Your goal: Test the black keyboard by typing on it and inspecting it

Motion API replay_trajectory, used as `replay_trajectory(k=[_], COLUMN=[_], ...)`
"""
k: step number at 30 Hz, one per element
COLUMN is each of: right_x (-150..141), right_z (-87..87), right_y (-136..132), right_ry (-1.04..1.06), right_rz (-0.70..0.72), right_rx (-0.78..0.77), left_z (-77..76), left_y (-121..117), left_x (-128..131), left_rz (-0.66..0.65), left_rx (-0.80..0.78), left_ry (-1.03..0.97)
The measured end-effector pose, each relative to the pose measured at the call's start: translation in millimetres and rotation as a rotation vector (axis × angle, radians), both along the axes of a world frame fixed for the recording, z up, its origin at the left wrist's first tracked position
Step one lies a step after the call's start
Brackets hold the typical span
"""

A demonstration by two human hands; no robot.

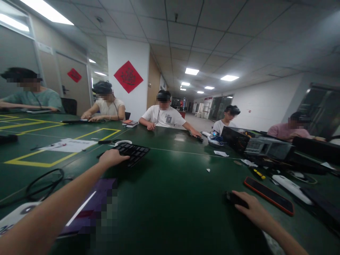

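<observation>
My left hand (114, 158) reaches out over the table and is closed on the near left part of a black panel (139, 152) divided into rectangular cells. The panel is tilted, with its far right corner pointing away from me. At the right, my right hand (248, 205) is closed over a small dark object (239, 200) shaped like a computer mouse, low at the tabletop. Just right of that hand lies a phone (269, 194) with a red-orange edge. Beneath my left forearm is a purple sheet or folder (102, 193), partly pixelated.
Behind the panel are a roll of white tape (123, 142) and white papers (70, 144) by yellow floor-style tape lines. A black cable (45, 182) coils at left. An opened computer case (265, 145) stands at right. Several people sit around the green table (170, 198).
</observation>
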State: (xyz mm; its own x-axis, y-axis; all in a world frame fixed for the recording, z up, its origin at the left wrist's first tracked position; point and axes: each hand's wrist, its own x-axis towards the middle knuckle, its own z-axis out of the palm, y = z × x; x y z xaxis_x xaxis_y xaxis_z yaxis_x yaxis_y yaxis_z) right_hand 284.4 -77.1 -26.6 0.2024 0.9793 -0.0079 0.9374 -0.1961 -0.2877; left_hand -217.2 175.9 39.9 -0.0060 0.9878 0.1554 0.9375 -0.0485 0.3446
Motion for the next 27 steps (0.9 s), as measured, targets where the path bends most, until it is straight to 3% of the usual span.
replay_trajectory(k=[3,9,13,17,22,27], right_x=[11,25,10,-28,-94,-143], right_z=[-8.4,-18.7,-14.6,4.2,30.3,35.5], right_y=[3,2,2,6,19,24], right_ry=[-0.055,-0.003,0.114,0.299,0.571,0.751], right_rz=[-0.05,-0.071,-0.01,0.066,0.259,0.441], right_rx=[0.076,0.067,0.081,0.129,0.234,0.326], left_z=[-8.9,-17.0,-21.0,-21.2,-27.1,-45.5], left_y=[11,26,16,-18,-92,-157], left_x=[-11,-12,7,57,129,161], left_rz=[0.1,0.09,0.036,-0.105,-0.398,-0.551], left_rx=[-0.032,-0.092,-0.036,0.011,0.119,0.075], left_ry=[0.157,0.239,0.252,0.055,-0.366,-0.674])
